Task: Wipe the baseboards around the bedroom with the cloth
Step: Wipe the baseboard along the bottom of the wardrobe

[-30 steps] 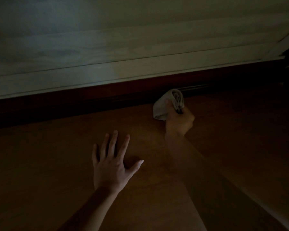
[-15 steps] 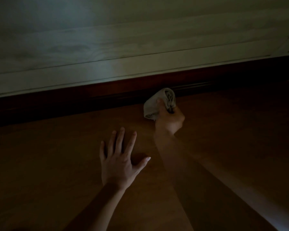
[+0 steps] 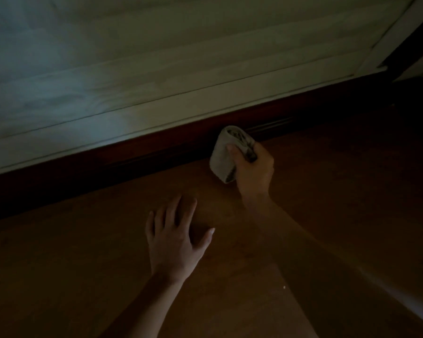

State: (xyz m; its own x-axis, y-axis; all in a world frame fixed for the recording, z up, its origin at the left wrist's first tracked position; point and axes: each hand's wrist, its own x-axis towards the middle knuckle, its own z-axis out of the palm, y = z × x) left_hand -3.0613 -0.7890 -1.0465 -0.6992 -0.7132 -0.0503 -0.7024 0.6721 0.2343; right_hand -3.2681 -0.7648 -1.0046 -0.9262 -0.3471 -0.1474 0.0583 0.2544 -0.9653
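Note:
In the dim room a dark reddish-brown baseboard (image 3: 137, 154) runs diagonally along the foot of a pale panelled wall. My right hand (image 3: 254, 172) grips a bunched grey cloth (image 3: 224, 154), whose top end touches the baseboard's lower edge. My left hand (image 3: 174, 237) lies flat on the wooden floor with fingers spread, nearer to me and left of the cloth.
Brown wooden floor (image 3: 340, 203) fills the lower half of the view. The pale wall (image 3: 156, 69) with horizontal grooves ends at a corner trim (image 3: 396, 32) at the upper right, with dark space beyond it.
My right hand and the cloth have slid left along the baseboard, then shifted little. My left hand stays planted on the floor while the view shifts slightly.

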